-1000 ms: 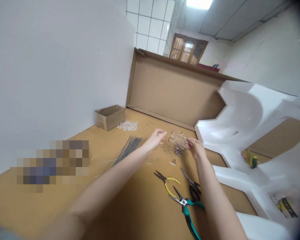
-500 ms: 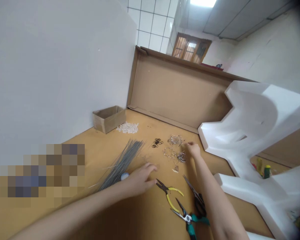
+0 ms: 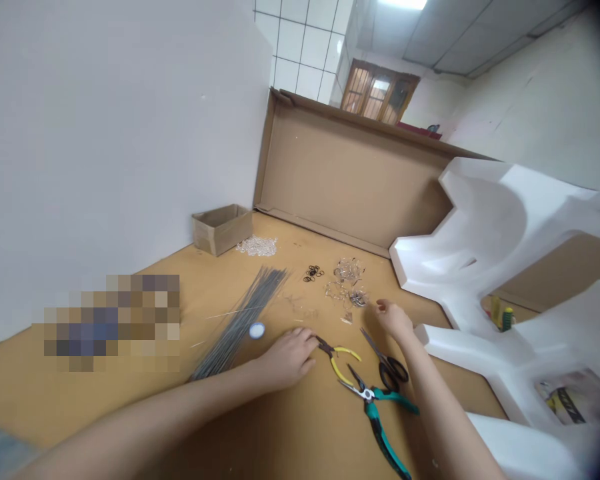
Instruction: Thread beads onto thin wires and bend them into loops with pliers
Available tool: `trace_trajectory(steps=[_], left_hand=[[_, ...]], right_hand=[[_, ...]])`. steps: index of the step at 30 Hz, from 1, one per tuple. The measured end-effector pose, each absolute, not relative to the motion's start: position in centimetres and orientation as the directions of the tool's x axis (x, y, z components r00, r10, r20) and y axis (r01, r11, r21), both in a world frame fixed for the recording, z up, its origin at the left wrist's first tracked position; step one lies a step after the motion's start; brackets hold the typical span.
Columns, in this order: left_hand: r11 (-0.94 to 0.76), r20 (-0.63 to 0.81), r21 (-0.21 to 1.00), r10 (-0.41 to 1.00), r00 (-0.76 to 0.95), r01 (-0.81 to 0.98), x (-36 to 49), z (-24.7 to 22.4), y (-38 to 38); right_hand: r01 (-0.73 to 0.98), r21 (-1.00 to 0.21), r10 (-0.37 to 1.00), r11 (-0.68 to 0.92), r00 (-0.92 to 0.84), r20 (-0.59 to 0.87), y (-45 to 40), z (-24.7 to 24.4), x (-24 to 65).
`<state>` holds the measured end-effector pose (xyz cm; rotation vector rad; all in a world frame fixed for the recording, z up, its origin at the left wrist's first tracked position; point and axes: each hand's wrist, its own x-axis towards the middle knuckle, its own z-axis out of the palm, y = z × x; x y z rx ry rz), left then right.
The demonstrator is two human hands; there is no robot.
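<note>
My left hand (image 3: 290,357) is low over the table with its fingers bent and the thumb apart. Its fingertips are at the jaws of yellow-handled pliers (image 3: 341,360); whether they touch is unclear. My right hand (image 3: 394,319) has its fingers curled together, and anything between them is too small to make out. It hovers near black-handled scissors (image 3: 389,368) and to the right of a tangle of bent silver wire pieces (image 3: 359,297). Green-handled long-nose pliers (image 3: 375,407) lie spread between my forearms. A bundle of straight grey wires (image 3: 243,323) lies left of my left hand.
Black rings (image 3: 313,273), clear beads (image 3: 258,247) and a small cardboard box (image 3: 223,230) sit farther back. A white round lid-like disc (image 3: 257,330) is by the wires. A cardboard wall (image 3: 355,173) stands behind; white moulded foam (image 3: 480,213) borders the right.
My right hand has drawn back from the wire pieces toward me. My left hand has shifted slightly right, to the yellow pliers' jaws, and its fingers are more bent. The camera view has shifted slightly.
</note>
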<state>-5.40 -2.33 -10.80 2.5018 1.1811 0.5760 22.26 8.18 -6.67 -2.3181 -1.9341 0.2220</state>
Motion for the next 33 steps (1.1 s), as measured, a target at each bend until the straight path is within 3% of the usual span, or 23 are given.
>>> trace_trajectory(steps=[6,13,19,27,30,33], left_hand=[[-0.658,0.238,0.295,0.753,0.614,0.693,-5.0,-11.3,-3.0],[-0.663,0.224,0.282,0.748,0.624,0.693,-5.3,-11.0,-3.1],[-0.673,0.241,0.258,0.74,0.628,0.694,-5.4,-10.9,-3.1],[-0.678,0.254,0.252,0.735,0.629,0.691,-5.2,-11.3,-3.2],[-0.668,0.239,0.304,0.743,0.625,0.679,-5.5,-10.7,-2.8],[-0.559,0.164,0.372,0.825,0.54,0.741,-7.1,-9.0,-1.2]], right_hand=[[0.994,0.043,0.985,-0.101,0.106,-0.133,2.6,-5.0,21.9],[0.99,0.138,0.963,-0.037,0.073,-0.261,-1.0,-4.8,21.7],[0.989,0.147,0.969,-0.028,0.063,-0.24,-0.7,-5.4,21.6],[0.99,0.136,0.996,-0.037,0.048,-0.078,-1.7,-5.5,20.1],[0.997,0.082,0.999,-0.005,0.008,-0.031,-2.5,-5.3,17.5],[0.994,-0.065,0.996,0.092,-0.092,-0.002,-3.1,-4.8,14.6]])
